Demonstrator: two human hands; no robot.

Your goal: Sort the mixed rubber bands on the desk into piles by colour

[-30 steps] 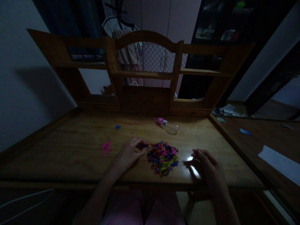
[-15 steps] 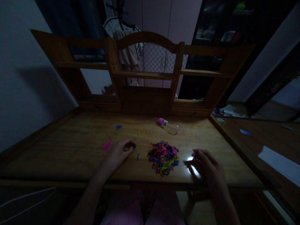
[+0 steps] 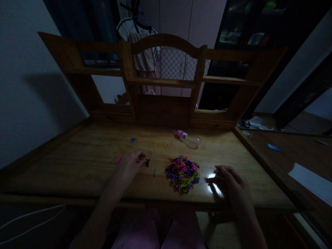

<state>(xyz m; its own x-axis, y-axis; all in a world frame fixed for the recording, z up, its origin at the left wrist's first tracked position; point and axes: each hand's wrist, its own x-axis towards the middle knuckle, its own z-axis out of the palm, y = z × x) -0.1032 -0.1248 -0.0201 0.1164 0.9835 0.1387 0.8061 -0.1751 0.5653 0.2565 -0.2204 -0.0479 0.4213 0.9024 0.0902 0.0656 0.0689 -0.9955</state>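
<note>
A mixed pile of coloured rubber bands (image 3: 182, 174) lies on the wooden desk. To its left, my left hand (image 3: 131, 164) is bent in a pinch, its fingertips at a small clump of black rubber bands (image 3: 147, 162) close to the desk top. A single blue band (image 3: 154, 172) lies between that hand and the pile. Pink bands (image 3: 119, 159) show only partly from behind the left hand. My right hand (image 3: 232, 180) rests right of the pile, fingers loosely curled and nothing visible in them.
Blue bands (image 3: 133, 139) and several yellow bands (image 3: 159, 146) lie farther back. A clear bottle with a pink cap (image 3: 190, 141) lies on its side behind the pile. A wooden shelf unit (image 3: 162, 83) borders the desk's far edge. White paper (image 3: 311, 181) lies at right.
My left hand has moved left from the pile's edge, carrying the black bands. A blue band now lies apart on the desk. My right hand has stayed put; the view has shifted slightly.
</note>
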